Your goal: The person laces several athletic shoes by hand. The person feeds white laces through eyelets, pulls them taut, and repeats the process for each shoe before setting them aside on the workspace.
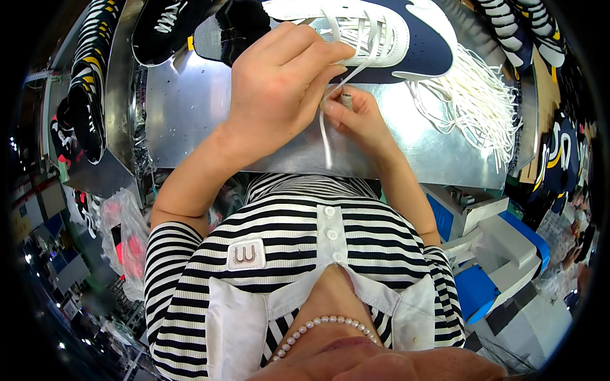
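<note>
A navy and white shoe [427, 41] lies on its side across the far part of a metal table, its toe to the right. White laces [372, 39] run through its eyelets. My left hand [279, 79] is closed at the shoe's near edge, thumb and finger pinching a white shoelace [354, 74]. Just below and to the right, my right hand [361, 117] is also closed on that lace, whose loose end hangs toward the table's front edge. A greyish wrap or small tube shows at one finger of the right hand; I cannot tell which.
A heap of loose white laces [473, 95] lies on the right of the metal table [184, 114]. Dark shoes [166, 28] stand at the back left. Stacked shoe parts [89, 82] line the left side, and more [530, 28] the far right. A blue and grey machine [492, 254] stands below right.
</note>
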